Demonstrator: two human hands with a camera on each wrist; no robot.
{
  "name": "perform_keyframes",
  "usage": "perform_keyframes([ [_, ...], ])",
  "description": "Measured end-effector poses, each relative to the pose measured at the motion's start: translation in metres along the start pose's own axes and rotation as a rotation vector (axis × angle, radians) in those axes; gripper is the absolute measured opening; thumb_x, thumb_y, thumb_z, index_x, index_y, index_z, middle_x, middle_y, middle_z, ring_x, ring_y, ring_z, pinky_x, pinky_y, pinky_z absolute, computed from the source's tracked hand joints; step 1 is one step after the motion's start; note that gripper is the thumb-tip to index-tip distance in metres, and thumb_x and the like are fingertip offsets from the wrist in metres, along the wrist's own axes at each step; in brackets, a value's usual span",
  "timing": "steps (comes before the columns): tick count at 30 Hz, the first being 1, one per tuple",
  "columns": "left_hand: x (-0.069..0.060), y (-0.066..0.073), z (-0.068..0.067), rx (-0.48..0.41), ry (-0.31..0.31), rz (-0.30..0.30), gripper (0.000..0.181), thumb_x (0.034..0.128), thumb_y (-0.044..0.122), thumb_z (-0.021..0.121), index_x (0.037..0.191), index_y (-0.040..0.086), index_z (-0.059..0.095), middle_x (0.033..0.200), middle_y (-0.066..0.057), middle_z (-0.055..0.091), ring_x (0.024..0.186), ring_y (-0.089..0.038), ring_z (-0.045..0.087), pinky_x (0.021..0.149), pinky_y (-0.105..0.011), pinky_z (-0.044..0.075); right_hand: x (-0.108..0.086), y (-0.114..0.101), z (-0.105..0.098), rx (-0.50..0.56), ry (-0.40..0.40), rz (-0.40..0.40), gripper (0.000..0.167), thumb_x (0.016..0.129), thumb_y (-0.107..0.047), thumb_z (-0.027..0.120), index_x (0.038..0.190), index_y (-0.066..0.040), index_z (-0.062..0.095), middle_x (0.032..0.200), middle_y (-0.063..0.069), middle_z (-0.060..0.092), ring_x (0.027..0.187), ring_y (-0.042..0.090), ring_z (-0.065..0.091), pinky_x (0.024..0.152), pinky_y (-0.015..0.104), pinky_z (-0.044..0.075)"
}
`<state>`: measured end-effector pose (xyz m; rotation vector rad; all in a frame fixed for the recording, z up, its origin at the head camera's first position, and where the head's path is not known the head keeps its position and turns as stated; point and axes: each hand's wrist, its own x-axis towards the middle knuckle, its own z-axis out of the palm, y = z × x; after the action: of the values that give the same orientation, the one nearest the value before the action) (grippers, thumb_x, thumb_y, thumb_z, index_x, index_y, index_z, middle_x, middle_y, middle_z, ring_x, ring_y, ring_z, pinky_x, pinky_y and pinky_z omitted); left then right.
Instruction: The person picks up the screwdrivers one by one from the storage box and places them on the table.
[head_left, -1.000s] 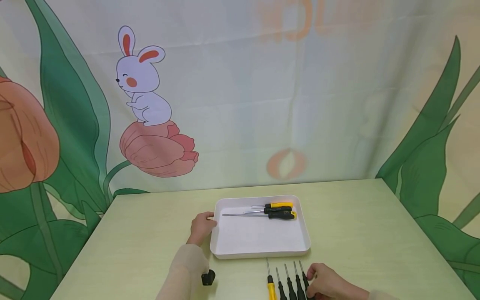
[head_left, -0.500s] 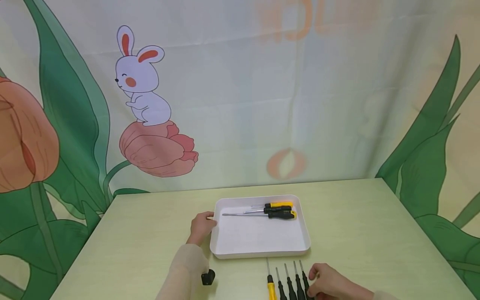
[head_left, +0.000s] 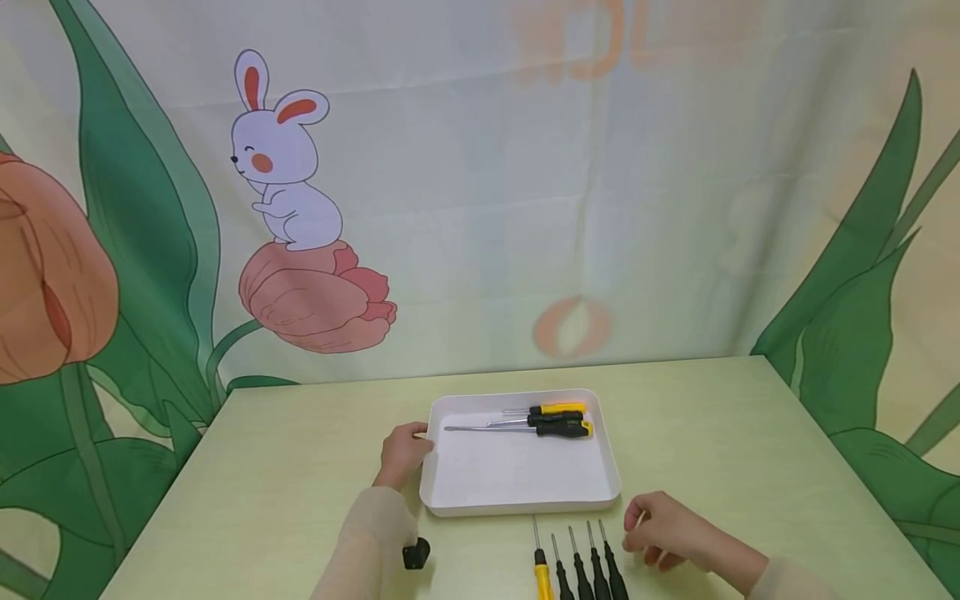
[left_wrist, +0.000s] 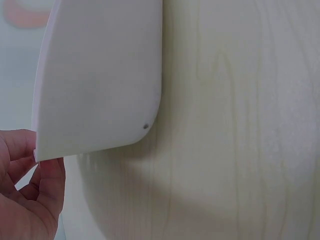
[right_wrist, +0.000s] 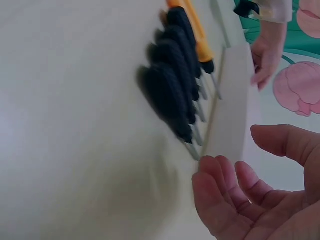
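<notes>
At the left edge of a white tray (head_left: 517, 483), my left hand (head_left: 405, 455) pinches the rim; the left wrist view shows thumb and fingers on the tray's edge. Inside the tray lie three screwdrivers: a yellow-handled one (head_left: 562, 408), a black one (head_left: 562, 417) and a longer black one (head_left: 564, 430) with a yellow end. Below the tray, a yellow screwdriver (head_left: 542, 575) and several black screwdrivers (head_left: 616, 575) form a row, tips toward the tray, lower handles cut off in the head view. My right hand (head_left: 667, 533) hovers just right of this row, fingers loosely bent, holding nothing.
The pale wooden table (head_left: 750, 450) carries the tray and the row of screwdrivers. A black device (head_left: 416, 553) sits at my left wrist. Behind the table's far edge hangs a curtain (head_left: 480, 208) printed with a rabbit and tulips.
My right hand has drawn away from the rightmost black screwdriver, moving right and up the table. That screwdriver stays at the end of the row. My left hand and the tray look the same.
</notes>
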<state>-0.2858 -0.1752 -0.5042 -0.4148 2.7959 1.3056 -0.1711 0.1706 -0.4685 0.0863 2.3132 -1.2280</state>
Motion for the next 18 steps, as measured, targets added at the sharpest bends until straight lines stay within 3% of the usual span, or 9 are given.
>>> perform_keyframes([
  [9, -0.001, 0.0, 0.0, 0.009, 0.012, -0.001, 0.034, 0.0747, 0.007, 0.056, 0.108, 0.003, 0.062, 0.093, -0.014, 0.065, 0.073, -0.018, 0.06, 0.059, -0.025, 0.046, 0.01, -0.027, -0.015, -0.022, 0.105, -0.13, 0.012, 0.073, -0.008, 0.062, 0.079, -0.004, 0.052, 0.065, 0.004, 0.05, 0.052, 0.014, 0.05, 0.045, 0.023, 0.039],
  [18, -0.003, 0.001, -0.002, 0.002, 0.008, 0.008, 0.035, 0.0743, 0.006, 0.056, 0.109, 0.001, 0.061, 0.095, -0.016, 0.065, 0.073, -0.019, 0.061, 0.059, -0.025, 0.048, 0.035, -0.042, -0.018, -0.204, 0.269, -0.295, 0.011, 0.075, -0.008, 0.062, 0.082, -0.003, 0.055, 0.076, 0.003, 0.052, 0.069, 0.015, 0.046, 0.058, 0.025, 0.039],
])
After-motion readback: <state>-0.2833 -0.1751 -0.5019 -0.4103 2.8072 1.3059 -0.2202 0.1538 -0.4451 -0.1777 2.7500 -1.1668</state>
